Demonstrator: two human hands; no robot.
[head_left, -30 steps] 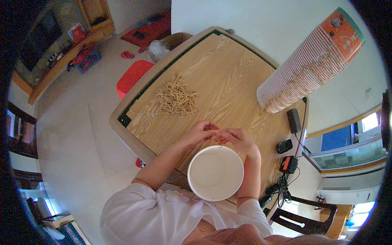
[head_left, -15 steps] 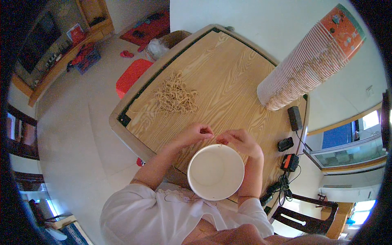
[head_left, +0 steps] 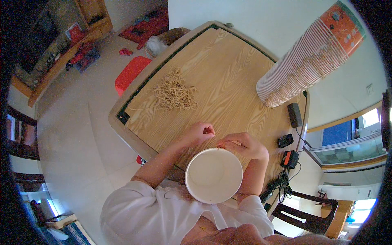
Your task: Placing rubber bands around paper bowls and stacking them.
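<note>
A white paper bucket (head_left: pixel 213 175) rests against my front at the table's near edge, its open mouth toward me. At its far rim the fingertips of my right hand (head_left: pixel 247 147) pinch a tiny brownish bit that looks like twine. My left hand (head_left: pixel 200 134) is closed just left of there, off the rim, its thumb and fingers pressed together. Whatever it holds, if anything, is too small to see. Beyond my hands lies a loose, tangled heap of tan twine (head_left: pixel 175 92).
A tall leaning stack of paper buckets (head_left: pixel 302 61), with twine along its side, is at the table's far right. Black adapters (head_left: pixel 294 115) and tangled cables (head_left: pixel 281 183) line the right edge. A red stool (head_left: pixel 132 73) stands left of the wooden table (head_left: pixel 228 81).
My right hand has shifted slightly right and down, and the bucket has tilted and moved slightly left and down. The gap between my hands is wider.
</note>
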